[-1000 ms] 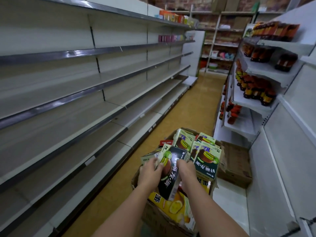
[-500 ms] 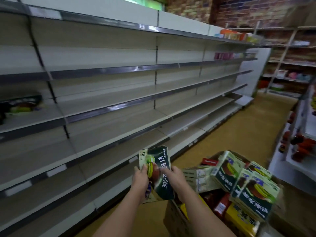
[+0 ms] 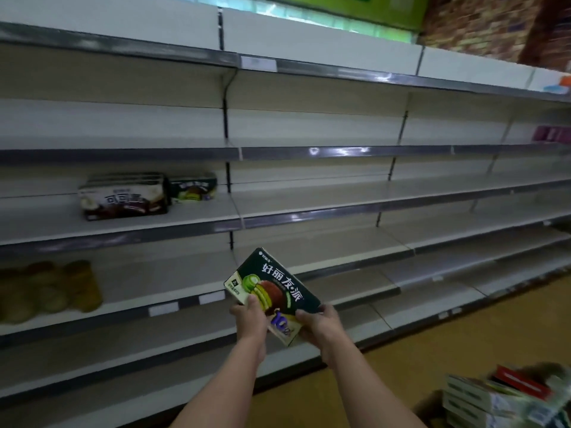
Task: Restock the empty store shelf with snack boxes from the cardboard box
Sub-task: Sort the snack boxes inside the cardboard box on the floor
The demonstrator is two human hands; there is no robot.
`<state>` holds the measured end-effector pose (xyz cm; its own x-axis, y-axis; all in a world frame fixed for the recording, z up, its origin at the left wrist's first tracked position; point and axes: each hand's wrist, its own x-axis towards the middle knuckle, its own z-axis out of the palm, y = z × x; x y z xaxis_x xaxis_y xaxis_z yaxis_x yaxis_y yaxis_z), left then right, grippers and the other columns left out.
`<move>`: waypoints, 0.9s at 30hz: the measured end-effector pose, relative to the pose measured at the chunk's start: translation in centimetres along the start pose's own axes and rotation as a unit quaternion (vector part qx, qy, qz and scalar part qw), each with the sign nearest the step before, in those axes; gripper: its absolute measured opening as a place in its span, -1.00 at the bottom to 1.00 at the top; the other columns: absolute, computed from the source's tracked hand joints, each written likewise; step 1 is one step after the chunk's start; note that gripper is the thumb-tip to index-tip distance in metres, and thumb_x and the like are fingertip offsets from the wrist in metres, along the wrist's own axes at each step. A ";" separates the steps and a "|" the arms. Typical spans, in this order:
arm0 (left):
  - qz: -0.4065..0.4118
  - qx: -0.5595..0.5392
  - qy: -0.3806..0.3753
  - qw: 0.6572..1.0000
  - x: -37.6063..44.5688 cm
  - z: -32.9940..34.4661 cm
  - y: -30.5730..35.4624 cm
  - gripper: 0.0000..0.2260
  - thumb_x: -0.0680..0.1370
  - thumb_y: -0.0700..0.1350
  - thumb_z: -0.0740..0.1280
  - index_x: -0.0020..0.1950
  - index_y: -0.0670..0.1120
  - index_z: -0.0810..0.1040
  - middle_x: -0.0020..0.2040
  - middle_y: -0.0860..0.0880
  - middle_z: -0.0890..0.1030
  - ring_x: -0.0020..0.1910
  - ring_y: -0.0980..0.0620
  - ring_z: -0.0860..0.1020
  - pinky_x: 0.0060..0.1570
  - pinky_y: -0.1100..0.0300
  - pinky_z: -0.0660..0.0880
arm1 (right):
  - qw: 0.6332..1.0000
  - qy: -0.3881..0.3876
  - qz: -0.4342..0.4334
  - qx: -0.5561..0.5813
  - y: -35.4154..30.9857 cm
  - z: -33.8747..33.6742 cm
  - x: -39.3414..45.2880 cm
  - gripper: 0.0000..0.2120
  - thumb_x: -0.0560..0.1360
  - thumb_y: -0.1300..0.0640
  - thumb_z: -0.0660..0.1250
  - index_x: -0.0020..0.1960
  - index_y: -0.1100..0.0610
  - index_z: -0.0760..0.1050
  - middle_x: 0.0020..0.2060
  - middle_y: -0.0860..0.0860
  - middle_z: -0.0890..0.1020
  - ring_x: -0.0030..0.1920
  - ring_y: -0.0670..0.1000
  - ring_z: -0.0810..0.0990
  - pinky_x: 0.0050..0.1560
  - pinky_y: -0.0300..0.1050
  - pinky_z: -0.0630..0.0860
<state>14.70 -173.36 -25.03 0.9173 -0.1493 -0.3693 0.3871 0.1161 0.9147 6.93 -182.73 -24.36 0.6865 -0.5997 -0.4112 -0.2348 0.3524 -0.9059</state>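
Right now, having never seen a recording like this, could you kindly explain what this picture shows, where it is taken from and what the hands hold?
There is no machine here: a person wears a camera on the head, looking forward and down, so you see their own two bare arms. The left hand and right hand together grip a dark green snack box, held tilted in front of the store shelf. On that shelf, to the left, stand a brown snack box and a green one beside it. One level lower, blurred jars stand at the far left. At the bottom right, more boxes are stacked.
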 end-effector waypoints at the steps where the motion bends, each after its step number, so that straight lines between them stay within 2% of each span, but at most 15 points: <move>1: 0.013 -0.004 0.003 1.000 1.2 -0.9 0.5 -0.73 0.66 -0.15 0.09 0.33 -0.18 0.17 0.14 -0.24 0.45 0.04 -0.15 0.51 -0.01 -0.05 0.48 | 1.000 0.000 -0.015 -0.006 -0.5 1.0 0.7 -0.73 0.48 0.34 0.35 0.10 0.15 0.35 0.01 0.16 0.60 -0.04 0.14 0.64 -0.09 -0.01 0.61; 3: 0.034 -0.005 0.012 0.999 3.3 -2.6 1.8 -0.49 0.61 -0.28 0.17 0.49 -0.08 0.03 0.35 -0.23 0.37 0.28 -0.19 0.42 0.22 -0.08 0.41 | 0.998 0.002 -0.045 -0.046 -1.4 2.7 2.0 -0.75 0.49 0.35 0.34 0.03 0.10 0.36 0.01 0.12 0.59 0.00 0.15 0.63 0.01 0.11 0.60; 5: 0.058 0.048 0.032 0.997 5.4 -4.7 3.4 -0.31 0.57 -0.31 0.26 0.56 -0.02 -0.05 0.48 -0.20 0.21 0.39 -0.20 0.32 0.30 -0.07 0.34 | 0.992 -0.001 -0.075 -0.100 -2.4 4.3 2.9 -0.73 0.48 0.34 0.34 -0.04 0.03 0.36 0.03 0.09 0.59 0.05 0.13 0.62 0.08 0.17 0.58; 6: 0.071 0.088 0.042 0.993 6.4 -5.7 4.1 -0.33 0.55 -0.29 0.29 0.55 -0.03 0.03 0.48 -0.20 0.21 0.36 -0.20 0.35 0.27 -0.06 0.37 | 0.989 -0.008 -0.087 -0.115 -2.7 5.0 3.4 -0.73 0.48 0.35 0.34 -0.05 0.01 0.36 0.05 0.09 0.59 0.06 0.12 0.62 0.10 0.16 0.57; 7: 0.085 0.121 0.041 0.988 7.3 -6.7 4.6 -0.41 0.55 -0.28 0.30 0.52 -0.04 0.16 0.44 -0.20 0.28 0.28 -0.18 0.42 0.20 -0.05 0.42 | 0.988 -0.016 -0.100 -0.120 -2.9 5.8 4.1 -0.73 0.47 0.35 0.34 -0.04 0.02 0.37 0.07 0.10 0.59 0.07 0.11 0.61 0.10 0.15 0.58; 9: 0.101 0.165 0.016 0.981 8.6 -7.8 5.3 -0.57 0.56 -0.25 0.29 0.42 -0.07 0.33 0.26 -0.13 0.49 0.10 -0.09 0.51 0.10 -0.01 0.49 | 0.986 -0.030 -0.120 -0.116 -3.0 7.3 5.0 -0.74 0.48 0.37 0.33 0.04 0.07 0.39 0.07 0.10 0.58 0.09 0.10 0.60 0.10 0.12 0.58; 10: 0.104 0.179 0.012 0.978 9.1 -8.2 5.6 -0.60 0.57 -0.24 0.28 0.39 -0.06 0.36 0.20 -0.10 0.53 0.07 -0.07 0.52 0.09 0.00 0.50 | 0.985 -0.032 -0.130 -0.111 -3.1 8.1 5.4 -0.73 0.48 0.37 0.33 0.08 0.10 0.39 0.07 0.10 0.59 0.08 0.09 0.60 0.08 0.08 0.59; 15: 0.130 0.221 0.032 0.966 11.9 -9.3 6.8 -0.57 0.53 -0.19 0.34 0.37 0.01 0.35 0.22 -0.07 0.55 0.11 -0.10 0.53 0.11 -0.02 0.51 | 0.977 0.021 -0.170 -0.130 -3.7 12.1 7.6 -0.69 0.48 0.33 0.36 0.17 0.15 0.37 0.04 0.03 0.56 0.01 0.00 0.58 -0.11 -0.15 0.57; 18: 0.138 0.240 0.036 0.960 13.3 -9.4 7.7 -0.53 0.54 -0.19 0.32 0.41 0.00 0.25 0.26 -0.06 0.50 0.10 -0.06 0.50 0.02 0.09 0.46 | 0.960 0.052 -0.195 -0.195 -4.6 14.0 9.3 -0.72 0.49 0.28 0.35 0.16 0.14 0.39 0.09 0.05 0.57 0.03 0.00 0.56 -0.02 -0.08 0.57; 21: 0.148 0.227 0.047 0.961 15.1 -9.0 8.7 -0.53 0.56 -0.18 0.29 0.42 -0.03 0.20 0.28 -0.06 0.45 0.01 -0.01 0.44 -0.06 0.13 0.38 | 0.936 0.047 -0.231 -0.263 -6.0 15.9 11.5 -0.68 0.51 0.20 0.34 0.23 0.09 0.39 0.16 0.04 0.54 0.08 0.04 0.57 0.07 0.03 0.57; 25: 0.146 0.208 0.073 0.964 18.0 -7.9 10.4 -0.57 0.56 -0.19 0.29 0.39 -0.03 0.25 0.29 -0.07 0.44 -0.09 0.03 0.42 -0.12 0.15 0.35 | 0.912 0.028 -0.261 -0.314 -8.1 18.1 14.6 -0.60 0.52 0.09 0.33 0.33 0.02 0.36 0.18 0.09 0.49 0.08 0.10 0.58 0.08 0.10 0.57; 27: 0.154 0.209 0.091 0.961 19.6 -7.2 11.6 -0.55 0.55 -0.19 0.30 0.40 -0.02 0.27 0.34 -0.06 0.37 -0.04 0.04 0.40 -0.09 0.13 0.38 | 0.908 0.018 -0.266 -0.323 -9.1 18.9 16.2 -0.57 0.54 0.09 0.30 0.38 0.02 0.32 0.21 0.08 0.44 0.12 0.11 0.54 0.11 0.08 0.54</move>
<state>37.79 -167.84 -22.86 0.9983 0.0072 -0.0574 0.0570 -0.2838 0.9572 33.20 -182.14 -20.87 0.8010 -0.5886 0.1097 -0.2391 -0.4825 -0.8426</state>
